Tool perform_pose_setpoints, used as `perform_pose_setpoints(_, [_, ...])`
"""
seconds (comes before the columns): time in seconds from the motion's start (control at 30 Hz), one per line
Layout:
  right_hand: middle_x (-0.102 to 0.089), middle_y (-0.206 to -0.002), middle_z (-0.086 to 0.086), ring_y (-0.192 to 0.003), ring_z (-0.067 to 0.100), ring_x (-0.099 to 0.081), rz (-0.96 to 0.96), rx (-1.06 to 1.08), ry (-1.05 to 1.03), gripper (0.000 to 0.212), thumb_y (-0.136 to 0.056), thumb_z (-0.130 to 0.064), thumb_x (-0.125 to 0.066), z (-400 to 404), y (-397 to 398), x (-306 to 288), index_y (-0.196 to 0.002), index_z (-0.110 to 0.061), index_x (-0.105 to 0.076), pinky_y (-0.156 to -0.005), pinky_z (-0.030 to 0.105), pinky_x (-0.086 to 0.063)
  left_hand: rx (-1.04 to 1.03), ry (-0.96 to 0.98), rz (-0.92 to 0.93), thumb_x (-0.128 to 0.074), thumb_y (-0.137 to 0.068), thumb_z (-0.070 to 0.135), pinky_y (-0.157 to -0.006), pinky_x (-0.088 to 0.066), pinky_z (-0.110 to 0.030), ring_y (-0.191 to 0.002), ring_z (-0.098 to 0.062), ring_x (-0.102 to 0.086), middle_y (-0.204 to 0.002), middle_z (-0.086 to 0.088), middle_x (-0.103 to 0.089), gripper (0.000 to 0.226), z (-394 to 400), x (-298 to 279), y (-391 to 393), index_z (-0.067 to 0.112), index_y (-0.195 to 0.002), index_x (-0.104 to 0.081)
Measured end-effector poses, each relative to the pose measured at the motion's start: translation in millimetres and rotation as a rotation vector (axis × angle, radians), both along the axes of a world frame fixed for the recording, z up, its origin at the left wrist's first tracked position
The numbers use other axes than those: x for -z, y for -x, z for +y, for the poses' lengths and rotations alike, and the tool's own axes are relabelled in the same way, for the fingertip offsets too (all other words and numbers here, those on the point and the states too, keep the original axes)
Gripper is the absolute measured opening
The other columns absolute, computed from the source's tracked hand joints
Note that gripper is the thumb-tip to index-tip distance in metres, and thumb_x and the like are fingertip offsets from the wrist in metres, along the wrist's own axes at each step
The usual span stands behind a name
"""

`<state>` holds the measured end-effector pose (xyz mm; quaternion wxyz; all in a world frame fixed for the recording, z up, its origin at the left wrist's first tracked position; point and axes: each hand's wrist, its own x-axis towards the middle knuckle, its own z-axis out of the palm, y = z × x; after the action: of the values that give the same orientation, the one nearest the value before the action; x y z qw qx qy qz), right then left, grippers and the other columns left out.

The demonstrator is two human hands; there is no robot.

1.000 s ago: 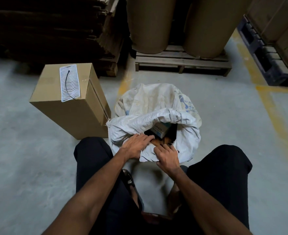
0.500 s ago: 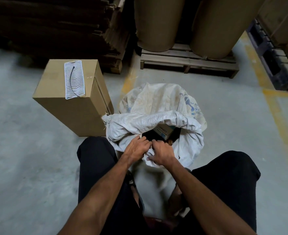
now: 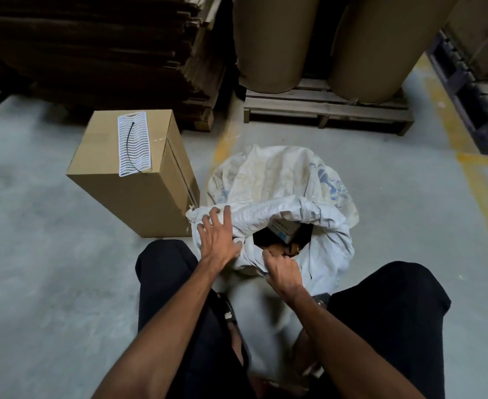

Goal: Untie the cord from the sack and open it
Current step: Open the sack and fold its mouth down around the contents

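A white woven sack [image 3: 277, 180] stands on the concrete floor between my knees. Its mouth gapes, showing a small blue-and-white box [image 3: 283, 227] and brown items inside. My left hand [image 3: 218, 239] lies spread on the folded left rim of the sack, fingers straight. My right hand [image 3: 281, 267] pinches the near edge of the rim with curled fingers. A thin black cord [image 3: 129, 145] lies on a white ridged sheet [image 3: 133, 145] on top of the cardboard box to the left.
A tall cardboard box [image 3: 139, 180] stands just left of the sack. Behind are stacked flat cardboard [image 3: 101, 47], a wooden pallet [image 3: 326, 108] carrying big brown paper rolls [image 3: 268, 38], and a dark pallet [image 3: 467, 90] at right. Yellow floor lines run at right.
My left hand has moved from the near rim out to the left side of the sack and spread flat. The right hand stays on the near edge. The mouth is wider.
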<state>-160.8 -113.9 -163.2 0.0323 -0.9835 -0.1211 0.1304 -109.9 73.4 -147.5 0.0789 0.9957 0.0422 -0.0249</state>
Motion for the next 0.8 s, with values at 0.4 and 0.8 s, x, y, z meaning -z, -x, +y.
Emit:
perform_pose_setpoints(0.4, [-0.063,-0.119,0.014,-0.1,0.041,-0.065,0.056,0.048,-0.093,0.042,-0.094,-0.026,-0.058,-6,2,-3,-0.132,-0.013,-0.049,-0.075,0.042,-0.049,-0.075,0.238,0.131,-0.058,-0.09,0.019,-0.082,-0.053,-0.047,-0.105,-0.041,-0.065,-0.117,-0.018,-0.067,0.048,2,-34,-38,0.01,-0.135,-0.043])
perform_pose_setpoints(0.8, [-0.058,-0.111,0.004,-0.1,0.028,-0.06,0.148,0.111,-0.244,0.047,-0.079,-0.052,-0.059,-20,0,-18,-0.114,-0.021,-0.051,-0.089,0.042,-0.049,0.028,0.362,-0.065,-0.061,-0.086,0.007,-0.067,-0.044,-0.038,-0.097,-0.04,-0.065,-0.108,-0.015,-0.07,0.046,-76,-110,-98,0.015,-0.129,-0.047])
